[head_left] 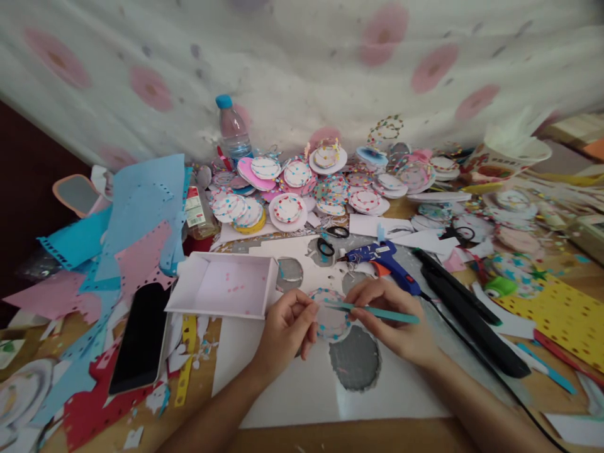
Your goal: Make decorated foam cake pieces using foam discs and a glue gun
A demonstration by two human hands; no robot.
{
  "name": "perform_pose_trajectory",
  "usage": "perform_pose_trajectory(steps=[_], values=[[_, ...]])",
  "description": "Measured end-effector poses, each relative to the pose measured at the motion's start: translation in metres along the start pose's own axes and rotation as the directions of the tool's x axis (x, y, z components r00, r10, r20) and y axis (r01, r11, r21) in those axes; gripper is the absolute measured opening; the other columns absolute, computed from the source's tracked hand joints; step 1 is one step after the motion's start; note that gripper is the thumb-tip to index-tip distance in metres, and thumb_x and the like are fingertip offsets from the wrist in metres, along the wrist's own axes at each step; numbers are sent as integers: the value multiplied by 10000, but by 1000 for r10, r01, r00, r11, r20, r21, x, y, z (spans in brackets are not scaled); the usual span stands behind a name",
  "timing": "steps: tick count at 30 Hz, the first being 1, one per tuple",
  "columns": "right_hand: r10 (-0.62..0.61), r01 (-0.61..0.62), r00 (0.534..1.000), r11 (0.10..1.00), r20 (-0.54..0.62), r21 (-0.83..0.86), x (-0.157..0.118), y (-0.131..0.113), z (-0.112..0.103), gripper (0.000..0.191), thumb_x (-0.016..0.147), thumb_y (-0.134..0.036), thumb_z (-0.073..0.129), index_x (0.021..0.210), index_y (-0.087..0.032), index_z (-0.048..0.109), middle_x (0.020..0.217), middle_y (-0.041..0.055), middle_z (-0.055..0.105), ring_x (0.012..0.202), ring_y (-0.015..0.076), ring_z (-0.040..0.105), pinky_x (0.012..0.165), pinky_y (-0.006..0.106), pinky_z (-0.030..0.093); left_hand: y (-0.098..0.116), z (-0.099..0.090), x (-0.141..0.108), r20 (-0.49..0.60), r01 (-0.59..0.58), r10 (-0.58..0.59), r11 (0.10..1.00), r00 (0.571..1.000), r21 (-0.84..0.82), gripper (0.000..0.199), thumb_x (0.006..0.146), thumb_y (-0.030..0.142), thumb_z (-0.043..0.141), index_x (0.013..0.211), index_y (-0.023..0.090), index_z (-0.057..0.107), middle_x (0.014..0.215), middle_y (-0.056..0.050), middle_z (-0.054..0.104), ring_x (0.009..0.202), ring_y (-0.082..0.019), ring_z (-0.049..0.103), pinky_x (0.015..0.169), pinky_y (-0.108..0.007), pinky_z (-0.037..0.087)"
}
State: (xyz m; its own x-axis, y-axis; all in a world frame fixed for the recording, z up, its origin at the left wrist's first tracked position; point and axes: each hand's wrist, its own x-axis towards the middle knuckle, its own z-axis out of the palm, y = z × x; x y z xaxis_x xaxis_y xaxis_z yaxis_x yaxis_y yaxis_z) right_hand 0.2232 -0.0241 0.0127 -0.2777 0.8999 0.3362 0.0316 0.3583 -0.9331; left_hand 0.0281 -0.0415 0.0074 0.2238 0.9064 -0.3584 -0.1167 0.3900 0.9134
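My right hand (389,314) is closed around teal tweezers (394,314), whose tips point left over a small round paper disc (326,322). Red and blue dots, like tiny beads or paper bits, ring the disc's edge. At its left rim, my left hand (289,324) has curled fingers pinching the disc; its fingertips are partly hidden. Beneath both hands lies a white sheet (283,390) with round holes cut in it, a grey surface showing through. An open white box (271,286) with a few pink specks inside sits just left of my left hand.
Behind stand piles of decorated paper discs (287,207) and a water bottle (233,132). A blue glue gun (389,258), black-handled scissors (325,247) and a long black tool (472,314) with a cord lie right of centre. Left are a phone (140,336) and coloured paper scraps (141,207).
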Motion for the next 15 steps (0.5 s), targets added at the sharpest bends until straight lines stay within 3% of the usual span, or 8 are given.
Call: perform_pose_trajectory(steps=[7,15], values=[[76,-73,996,994,-35,77,0,3,1,45,859,-207,622,836,-214,584,836,50,636,644,148,632,547,266,543,0,0,0,-3,7,-7,1000,1000,-8,341,792,490,623,754,186,473,450,81,522,265,-26,350,284,-125,256],[42,-40,999,997,-32,71,0,4,1,55,862,-189,613,826,-212,578,823,51,639,646,148,630,552,268,538,-1,0,0,-3,3,-3,1000,1000,-15,341,792,486,625,768,185,467,450,82,526,257,-27,351,280,-125,260]])
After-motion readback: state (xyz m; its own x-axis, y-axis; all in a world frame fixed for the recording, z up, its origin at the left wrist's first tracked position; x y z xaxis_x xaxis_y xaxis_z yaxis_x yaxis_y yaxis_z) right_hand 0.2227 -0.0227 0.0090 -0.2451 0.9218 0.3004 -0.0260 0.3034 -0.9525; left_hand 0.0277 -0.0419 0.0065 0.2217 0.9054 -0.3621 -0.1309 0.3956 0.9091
